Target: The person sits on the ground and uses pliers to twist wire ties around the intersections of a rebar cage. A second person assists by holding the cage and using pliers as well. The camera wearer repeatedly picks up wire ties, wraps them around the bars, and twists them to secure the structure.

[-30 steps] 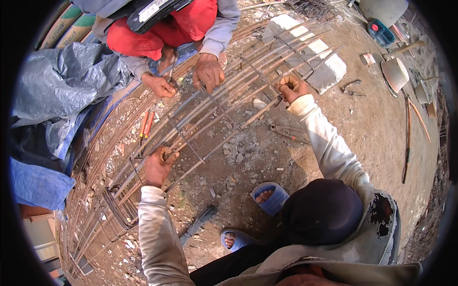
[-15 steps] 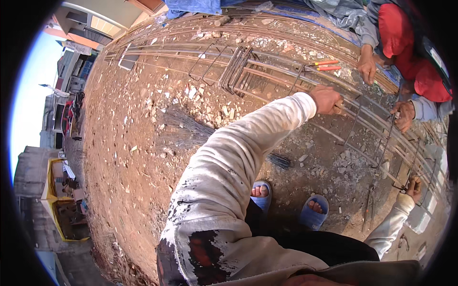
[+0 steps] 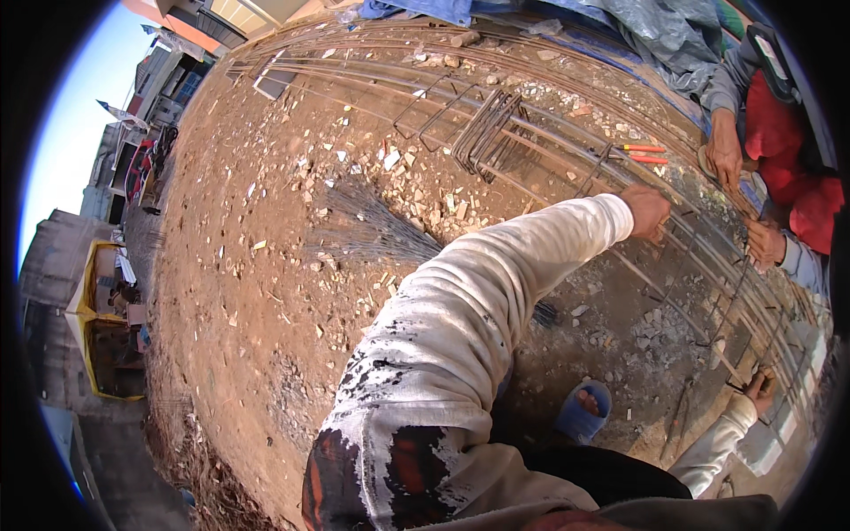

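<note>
A long cage of steel reinforcing bars (image 3: 398, 86) runs from the far left to the near right, with square stirrups around its bars. My left hand (image 3: 645, 212), at the end of a stained pale sleeve, is closed on a reinforcing bar in the middle of the cage. A bundle of stirrups (image 3: 487, 133) hangs on the bars to its left. My right hand (image 3: 760, 391) is closed at the cage's near side, lower right, by a stirrup corner; what its fingers grip is too small to make out. Pincers with orange-red handles (image 3: 642, 154) lie across the far bars.
Across the cage, a co-worker's two hands (image 3: 726, 157) are close to the bars. Loose tie wire (image 3: 381, 226) lies on the rubble-strewn soil. A pale block (image 3: 768, 442) sits below the cage. My slippered foot (image 3: 584, 411) stands near it. Tarpaulins (image 3: 660, 44) lie behind.
The whole view has shifted, so the cage appears farther right and lower. My left hand stays at the same part of the cage. One of my feet is now hidden behind my sleeve.
</note>
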Motion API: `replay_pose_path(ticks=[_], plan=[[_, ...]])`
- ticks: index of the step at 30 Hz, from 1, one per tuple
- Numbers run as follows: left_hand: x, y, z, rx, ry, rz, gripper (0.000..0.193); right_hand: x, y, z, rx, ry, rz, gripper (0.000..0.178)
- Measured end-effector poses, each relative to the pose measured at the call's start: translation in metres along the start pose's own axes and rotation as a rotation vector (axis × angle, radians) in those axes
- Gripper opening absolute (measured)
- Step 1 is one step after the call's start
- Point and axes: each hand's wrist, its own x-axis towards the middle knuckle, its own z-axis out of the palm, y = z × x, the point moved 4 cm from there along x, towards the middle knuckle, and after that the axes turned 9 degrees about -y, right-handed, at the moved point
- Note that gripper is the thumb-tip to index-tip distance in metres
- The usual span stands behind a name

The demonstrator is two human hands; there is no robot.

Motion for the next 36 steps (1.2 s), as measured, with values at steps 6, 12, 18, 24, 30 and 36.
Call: replay_pose_path(ticks=[6, 12, 18, 24, 30, 36], plan=[[0.001, 0.011, 0.004, 0.020, 0.069, -0.087, 0.023, 0.003, -0.002, -0.007, 0.029, -0.043, -0.093, 0.010], [-0.004, 0.010, 0.002, -0.067, 0.045, -0.140, 0.022, -0.003, -0.013, -0.007, -0.047, -0.132, 0.040, 0.011], [-0.003, -0.003, 0.003, -0.038, -0.025, -0.059, 0.030, -0.001, 0.005, 0.003, 0.195, -0.183, 0.053, 0.005], [-0.002, -0.003, 0.000, -0.003, 0.132, -0.061, 0.026, 0.017, -0.045, 0.014, 0.085, -0.053, 0.360, 0.009], [0.003, 0.025, -0.005, -0.008, 0.214, -0.084, 0.030, 0.025, -0.051, 0.014, 0.053, 0.111, 0.364, 0.012], [-0.005, 0.018, -0.005, 0.075, 0.167, -0.099, 0.029, 0.013, -0.093, 0.033, -0.187, 0.110, 0.438, 0.015]])
